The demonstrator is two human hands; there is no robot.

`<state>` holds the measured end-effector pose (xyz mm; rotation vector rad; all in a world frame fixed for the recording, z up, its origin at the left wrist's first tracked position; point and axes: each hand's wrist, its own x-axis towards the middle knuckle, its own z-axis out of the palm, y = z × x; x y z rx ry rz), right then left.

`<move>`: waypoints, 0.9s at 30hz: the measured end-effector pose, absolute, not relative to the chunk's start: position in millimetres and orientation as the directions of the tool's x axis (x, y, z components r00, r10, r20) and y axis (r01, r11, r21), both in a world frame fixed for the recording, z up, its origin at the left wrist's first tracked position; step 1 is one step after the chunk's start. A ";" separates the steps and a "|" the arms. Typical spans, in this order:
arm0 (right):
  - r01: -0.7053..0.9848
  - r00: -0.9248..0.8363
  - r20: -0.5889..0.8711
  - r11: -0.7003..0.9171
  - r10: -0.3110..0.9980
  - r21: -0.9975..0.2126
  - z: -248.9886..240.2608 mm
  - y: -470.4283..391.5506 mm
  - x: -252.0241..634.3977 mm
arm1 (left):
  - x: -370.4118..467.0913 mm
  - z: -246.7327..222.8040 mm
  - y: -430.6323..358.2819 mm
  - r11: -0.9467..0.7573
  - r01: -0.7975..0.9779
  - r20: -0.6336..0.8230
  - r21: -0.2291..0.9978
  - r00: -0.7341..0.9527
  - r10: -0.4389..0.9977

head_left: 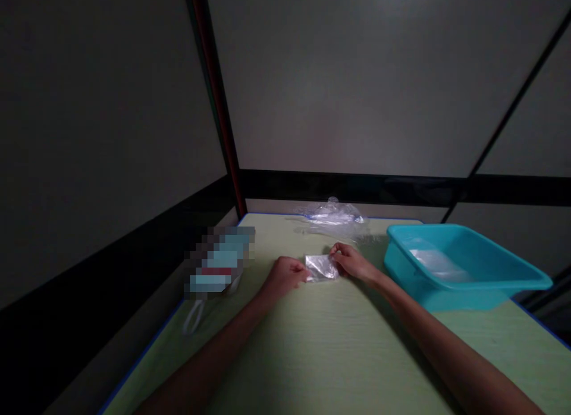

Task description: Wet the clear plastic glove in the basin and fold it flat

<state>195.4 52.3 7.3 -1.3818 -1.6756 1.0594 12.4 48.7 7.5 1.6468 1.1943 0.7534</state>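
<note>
A small clear plastic sheet or bag (320,267), folded into a rectangle, is held just over the middle of the pale green table (330,343). My left hand (286,273) pinches its left edge, with the fingers closed. At its upper right corner, my right hand (350,261) grips it between thumb and fingers. Behind both hands lies a crumpled heap of clear plastic (334,216) near the table's far edge.
A turquoise basin (468,290) with clear plastic (439,265) inside stands on the right side of the table. On the left lies a pixelated object (220,263) with a white loop (193,317). Walls rise behind and at the left.
</note>
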 end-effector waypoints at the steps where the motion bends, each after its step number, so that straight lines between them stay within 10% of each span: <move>1: 0.393 -0.171 0.016 0.083 0.985 -0.916 7.1 52.0 196.0 | 13.0 8.0 50.5 -0.067 0.369 -0.062 0.927 0.327 0.943; 18: 0.462 -0.065 0.128 0.144 0.990 -0.875 -3.0 47.5 198.9 | 20.1 19.8 56.0 0.204 0.260 -0.260 0.944 0.206 0.943; 27: 0.688 -0.090 0.363 0.321 0.927 -0.650 24.0 19.8 191.1 | 21.4 19.7 57.4 0.227 0.219 -0.267 0.949 0.172 0.948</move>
